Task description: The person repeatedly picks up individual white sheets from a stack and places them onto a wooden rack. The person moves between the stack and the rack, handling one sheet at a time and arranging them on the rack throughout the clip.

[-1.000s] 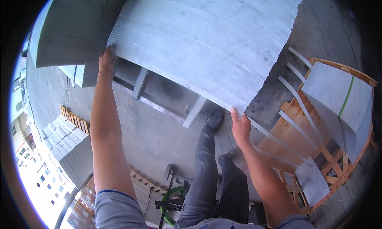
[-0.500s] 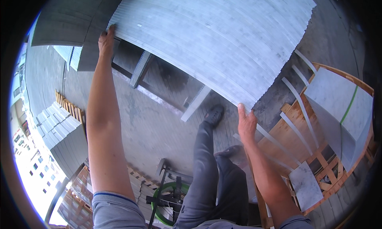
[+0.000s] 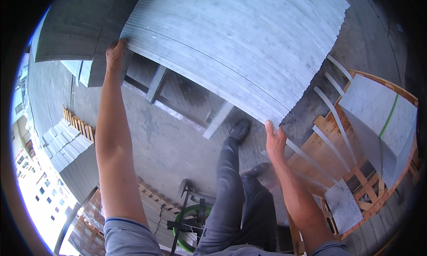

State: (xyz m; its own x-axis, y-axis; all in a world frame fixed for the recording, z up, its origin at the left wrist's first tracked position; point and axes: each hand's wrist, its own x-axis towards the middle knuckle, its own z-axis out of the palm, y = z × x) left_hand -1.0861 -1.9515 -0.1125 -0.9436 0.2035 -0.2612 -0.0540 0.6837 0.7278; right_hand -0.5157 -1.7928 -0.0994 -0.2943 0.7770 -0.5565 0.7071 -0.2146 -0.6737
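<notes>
A long row of grey-white stone slabs [image 3: 240, 38], packed side by side with their narrow edges up, fills the upper middle. At its near side lies the closest stone slab [image 3: 191, 78]. My left hand [image 3: 115, 55] grips this slab's left end, fingers curled over the corner. My right hand [image 3: 276, 142] holds its right end, the thumb on top by the corner and the other fingers partly hidden beneath. Both arms are stretched out. A thin dark gap runs along the row a few slabs behind the front one.
Metal supports [image 3: 156, 83] show below the row, near my shoe [image 3: 240, 130]. On the right, a wooden crate [image 3: 307, 160] holds marble slabs [image 3: 369, 107] with a green strap and white strips. A green-rimmed wheel [image 3: 180, 236] is beside my legs. Stacked slabs [image 3: 66, 145] stand left.
My left hand and the slab's left end have come slightly nearer to me. The right hand has shifted only slightly. A dark gap now shows within the row.
</notes>
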